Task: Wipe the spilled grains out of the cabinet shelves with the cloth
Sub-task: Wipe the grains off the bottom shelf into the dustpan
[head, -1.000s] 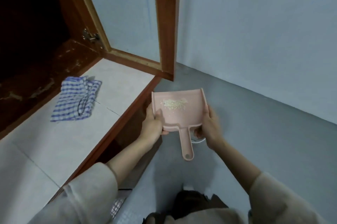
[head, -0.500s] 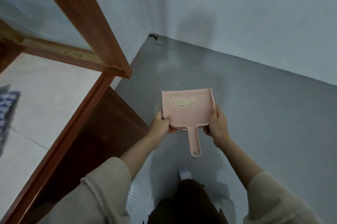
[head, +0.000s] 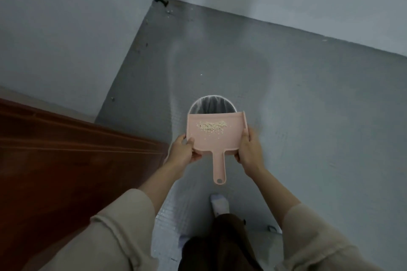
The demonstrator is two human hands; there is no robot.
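Observation:
A pink dustpan (head: 214, 140) is held level over the grey floor, its handle pointing back at me. A small heap of pale grains (head: 211, 126) lies near its front lip. My left hand (head: 184, 152) grips the pan's left edge, thumb on top. My right hand (head: 250, 149) grips the right edge the same way. Under the pan's front edge shows the round rim of a bin with a clear liner (head: 211, 105). The cloth and the cabinet shelves are out of view.
The brown wooden cabinet side (head: 66, 156) fills the left. Pale walls (head: 72, 28) meet in a corner at the far end of the grey floor (head: 308, 98). My foot in a white sock (head: 219, 203) stands below the pan handle.
The view swung right and down, away from the open cabinet and the checked cloth. Both hands carried the dustpan along, and the lined bin has come into sight under its front edge.

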